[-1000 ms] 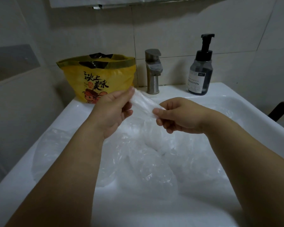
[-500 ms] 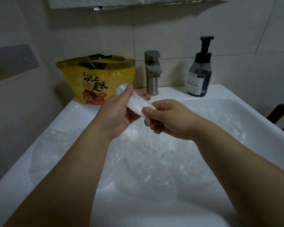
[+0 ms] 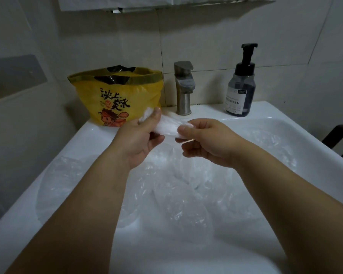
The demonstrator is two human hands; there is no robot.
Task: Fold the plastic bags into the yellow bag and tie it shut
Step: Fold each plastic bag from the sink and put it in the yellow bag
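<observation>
- Plastic bags, clear and crumpled, fill the white sink at 6 o'clock of the hands. They overlap so heavily that the count is uncertain, perhaps three or more.
- One further bag, gathered into a narrow folded strip, is held above the basin. The left hand pinches its 10 o'clock end between thumb and fingers. The right hand pinches the other end, fingers curled beneath.
- Risk: the slick film could spring open if either pinch slackens. The strip would then drop among the loose bags and the fold would be lost.
- One yellow bag stands open-mouthed on the sink's back ledge at 11 o'clock, just beyond the left hand.
- Risk: the yellow bag is light and soft-sided, so it may tip or collapse when the strip is pushed in one-handed.
- One faucet rises at 12 o'clock and one pump bottle stands at 1 o'clock. A wide reach toward the yellow bag could brush the faucet.
- Tally: two hands, one strip, one yellow bag, one faucet, one bottle.
</observation>
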